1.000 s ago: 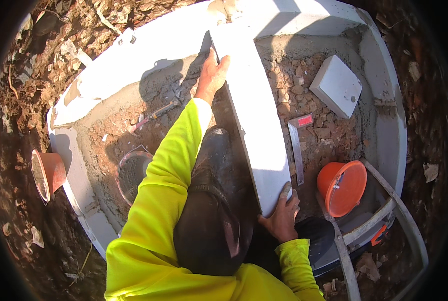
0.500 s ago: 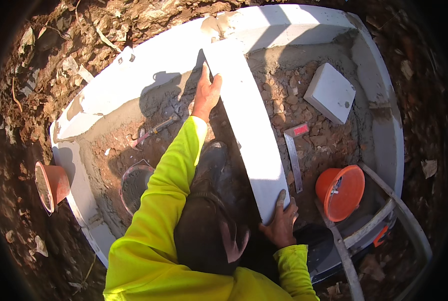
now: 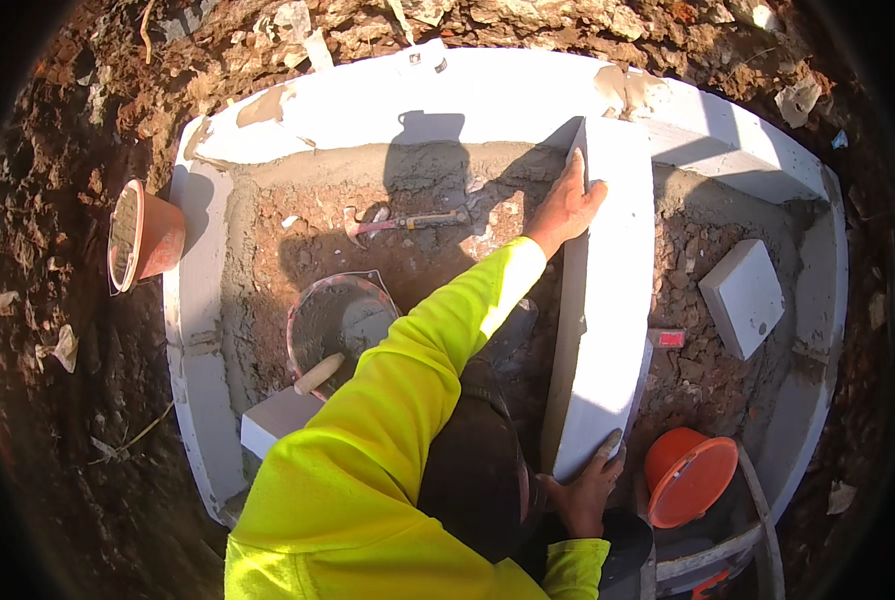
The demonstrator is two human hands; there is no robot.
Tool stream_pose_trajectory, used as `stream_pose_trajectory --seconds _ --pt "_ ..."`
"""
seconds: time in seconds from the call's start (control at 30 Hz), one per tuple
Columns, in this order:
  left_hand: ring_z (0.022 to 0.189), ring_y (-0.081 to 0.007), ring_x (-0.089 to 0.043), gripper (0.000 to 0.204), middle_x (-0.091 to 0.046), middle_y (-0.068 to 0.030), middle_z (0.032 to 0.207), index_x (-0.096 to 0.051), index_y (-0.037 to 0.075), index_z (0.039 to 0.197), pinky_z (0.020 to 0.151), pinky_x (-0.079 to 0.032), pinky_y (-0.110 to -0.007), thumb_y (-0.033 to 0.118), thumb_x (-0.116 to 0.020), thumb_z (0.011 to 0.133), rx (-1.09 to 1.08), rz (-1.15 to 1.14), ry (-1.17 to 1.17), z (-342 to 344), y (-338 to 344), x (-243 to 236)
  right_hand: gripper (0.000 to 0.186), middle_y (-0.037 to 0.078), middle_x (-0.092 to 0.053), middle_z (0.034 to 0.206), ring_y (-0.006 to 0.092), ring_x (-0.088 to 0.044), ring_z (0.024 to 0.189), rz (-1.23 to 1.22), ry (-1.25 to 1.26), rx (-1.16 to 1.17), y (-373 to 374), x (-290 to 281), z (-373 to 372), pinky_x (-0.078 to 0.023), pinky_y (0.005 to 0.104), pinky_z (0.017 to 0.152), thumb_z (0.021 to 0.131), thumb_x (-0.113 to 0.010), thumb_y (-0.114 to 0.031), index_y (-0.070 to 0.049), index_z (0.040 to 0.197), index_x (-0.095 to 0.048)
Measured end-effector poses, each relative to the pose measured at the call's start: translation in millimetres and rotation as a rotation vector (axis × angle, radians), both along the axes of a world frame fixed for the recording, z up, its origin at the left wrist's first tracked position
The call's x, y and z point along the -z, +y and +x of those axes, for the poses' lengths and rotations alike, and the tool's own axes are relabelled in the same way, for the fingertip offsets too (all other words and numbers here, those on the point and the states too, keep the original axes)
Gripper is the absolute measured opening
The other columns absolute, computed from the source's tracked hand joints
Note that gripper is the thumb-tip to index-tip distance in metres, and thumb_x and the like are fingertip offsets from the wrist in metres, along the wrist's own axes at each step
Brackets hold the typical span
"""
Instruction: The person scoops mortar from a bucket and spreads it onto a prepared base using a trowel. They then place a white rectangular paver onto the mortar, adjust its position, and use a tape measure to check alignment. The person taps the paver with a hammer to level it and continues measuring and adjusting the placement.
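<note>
A long white building block [image 3: 612, 290] stretches away from me across a pit walled with white blocks. My left hand [image 3: 567, 205] grips the left side of its far end, fingers along the edge. At the near end my right hand [image 3: 585, 490] is closed around the corner, thumb on top. The block's far end meets the far block wall [image 3: 507, 95]; whether it rests on the ground is hidden. Just right of it lies a try square [image 3: 669, 338] with a red handle, its blade mostly hidden.
Left of my hands lie a claw hammer [image 3: 407, 222], a mortar bucket [image 3: 295, 325] with a wooden-handled tool [image 3: 319, 373], and a white block [image 3: 272, 420]. Another block [image 3: 745, 300] and an orange bucket [image 3: 692, 478] are right, beside a metal frame [image 3: 712, 552]. An orange bucket [image 3: 162, 240] stands outside the wall.
My view has turned, so the scene is shifted and rotated. The long block now runs straighter away from me, showing its left side face. Both hands keep their hold; the square's blade is now mostly covered.
</note>
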State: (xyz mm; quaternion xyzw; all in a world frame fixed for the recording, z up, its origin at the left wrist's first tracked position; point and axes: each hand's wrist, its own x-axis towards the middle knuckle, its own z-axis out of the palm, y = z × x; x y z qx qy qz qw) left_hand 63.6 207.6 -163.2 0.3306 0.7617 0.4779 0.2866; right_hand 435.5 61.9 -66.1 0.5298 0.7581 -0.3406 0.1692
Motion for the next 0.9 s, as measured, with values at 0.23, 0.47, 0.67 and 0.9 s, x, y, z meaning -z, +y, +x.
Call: stream_pose_trajectory --seconds 0.23,0.47,0.67,0.9 --pt "0.137 -0.0421 -0.036 0.086 -0.028 -0.0314 0.150 -0.017 -0.011 0.148 0.113 -0.033 -0.042 0.043 -0.055 0.093 -0.042 -0.010 0.048 2 -16 -9 0.142 0.035 -0.016 0.147 0.0502 -0.027 0.134 0.100 0.129 -0.008 -1 16 -5 -0.030 0.0512 0.111 0.051 -0.095 -0.026 -0.005 0.154 0.000" --pt "0.123 -0.0403 -0.052 0.066 -0.053 -0.0270 0.132 -0.042 -0.007 0.139 0.101 -0.043 -0.044 0.035 -0.059 0.090 -0.234 0.036 0.234 -10 -32 -9 0.141 0.036 -0.016 0.146 0.0513 -0.029 0.133 0.095 0.133 -0.059 7 15 -7 -0.033 0.0518 0.109 0.053 -0.095 -0.030 -0.004 0.154 0.000" --pt "0.105 -0.0327 -0.058 0.036 -0.060 -0.0160 0.114 -0.063 -0.001 0.115 0.086 -0.048 -0.042 0.011 -0.069 0.081 -0.482 0.331 0.692 -92 -55 -54 0.140 0.039 -0.015 0.146 0.0535 -0.028 0.133 0.020 0.078 -0.055 13 10 -8 -0.032 0.0526 0.109 0.055 -0.094 -0.037 -0.002 0.153 0.001" --pt "0.132 -0.0404 -0.037 0.066 -0.045 -0.0237 0.139 -0.049 0.004 0.137 0.110 -0.027 -0.055 0.043 -0.065 0.086 -0.364 -0.201 1.142 -234 -72 -54 0.139 0.042 -0.016 0.143 0.0540 -0.031 0.130 0.043 0.054 -0.097 10 6 -13 -0.032 0.0500 0.110 0.056 -0.093 -0.032 0.000 0.153 0.002"
